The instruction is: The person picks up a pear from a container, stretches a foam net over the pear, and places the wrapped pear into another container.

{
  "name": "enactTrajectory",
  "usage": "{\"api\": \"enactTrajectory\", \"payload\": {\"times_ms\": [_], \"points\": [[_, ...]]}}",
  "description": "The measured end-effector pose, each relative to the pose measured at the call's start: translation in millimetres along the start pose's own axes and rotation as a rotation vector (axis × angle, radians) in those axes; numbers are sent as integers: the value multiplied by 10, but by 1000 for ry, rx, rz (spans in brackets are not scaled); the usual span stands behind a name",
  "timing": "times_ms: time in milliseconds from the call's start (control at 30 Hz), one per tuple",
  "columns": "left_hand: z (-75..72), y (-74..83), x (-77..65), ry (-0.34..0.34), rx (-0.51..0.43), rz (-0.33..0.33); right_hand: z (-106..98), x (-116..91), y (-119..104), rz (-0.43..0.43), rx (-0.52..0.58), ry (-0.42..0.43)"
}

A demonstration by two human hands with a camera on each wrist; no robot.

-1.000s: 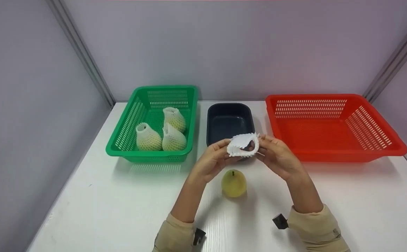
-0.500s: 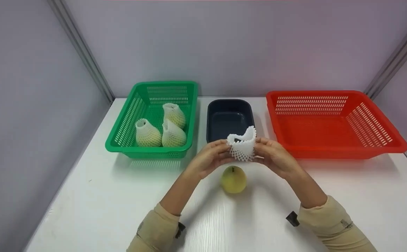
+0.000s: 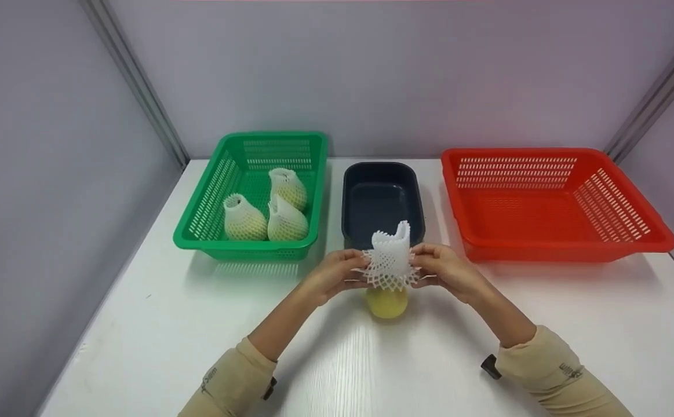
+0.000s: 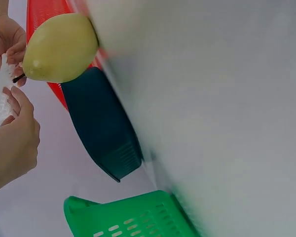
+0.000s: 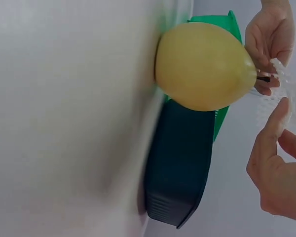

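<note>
Between both hands is a white foam fruit net (image 3: 390,259), its lower edge flared out just above a pear. My left hand (image 3: 332,277) pinches the net's left side, and my right hand (image 3: 445,270) pinches its right side. The yellow-green pear (image 3: 387,304) stands upright on the table, its top hidden by the net in the head view. In the left wrist view the pear (image 4: 61,48) shows its dark stem at the net's edge. The right wrist view shows the pear (image 5: 204,66) with its stem close to the net's opening.
At the back left a green basket (image 3: 197,245) holds several net-wrapped pears (image 3: 246,220). Behind the hands stands a dark blue tub (image 3: 383,172). A red basket (image 3: 568,250) is at the back right. All stand on the white table (image 3: 157,347).
Both hands have turned the foam net upright and brought it down and toward me, over the top of the pear. Its lower edge has spread wider. The pear has stayed in place.
</note>
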State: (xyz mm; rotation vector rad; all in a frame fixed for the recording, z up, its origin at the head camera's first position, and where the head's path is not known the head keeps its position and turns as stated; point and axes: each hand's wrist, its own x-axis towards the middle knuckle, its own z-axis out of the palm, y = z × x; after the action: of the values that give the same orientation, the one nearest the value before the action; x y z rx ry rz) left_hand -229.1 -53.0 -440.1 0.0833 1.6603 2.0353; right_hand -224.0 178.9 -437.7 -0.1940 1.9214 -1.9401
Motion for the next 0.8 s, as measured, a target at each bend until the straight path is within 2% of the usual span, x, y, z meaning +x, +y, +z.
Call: {"api": "enactTrajectory", "payload": {"times_ms": [200,367,633,733,800], "points": [[-54,-104,24,0,133,-25,-1,4,57,66,-215,33],[-73,-128,31,-8,298,-19,-26,30,100,65,-368,-1],[-67,-136,6,-49,696,47,-33,11,154,25,-500,-78],[-43,-134,-25,-11,872,119,-14,-15,137,-4,-583,-56],[-36,-116,-51,28,992,177,-22,-20,141,-42,-676,-25]]}}
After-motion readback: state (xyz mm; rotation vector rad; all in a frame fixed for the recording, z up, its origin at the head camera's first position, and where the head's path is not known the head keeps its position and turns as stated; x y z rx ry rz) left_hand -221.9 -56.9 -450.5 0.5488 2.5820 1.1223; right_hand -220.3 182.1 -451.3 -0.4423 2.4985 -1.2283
